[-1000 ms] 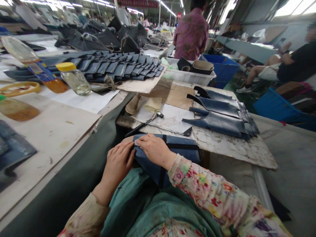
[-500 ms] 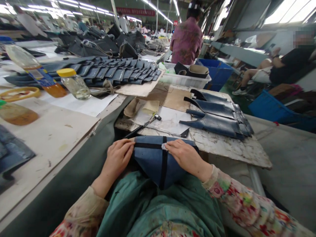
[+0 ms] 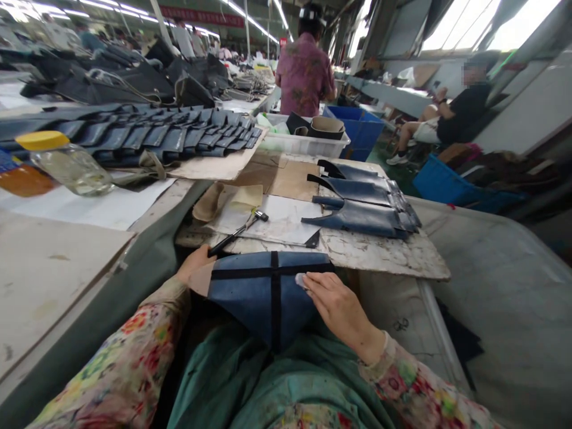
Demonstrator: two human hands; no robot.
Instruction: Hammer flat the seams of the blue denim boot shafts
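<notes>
Head view, lower centre: blue leather piece (image 3: 250,292) is pressed by the flat-fingered right hand (image 3: 342,313); grip of the left hand (image 3: 193,265), hidden behind its corner, cannot be told.

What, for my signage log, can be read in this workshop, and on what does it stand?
Nothing reads clearly.
Red banner under the ceiling: pale characters, too blurred to read.
Small red sign farther back: too small to read.
Blue bottle label at the left edge: cut off, unreadable.
Blue piece with black strips: no text.
</notes>
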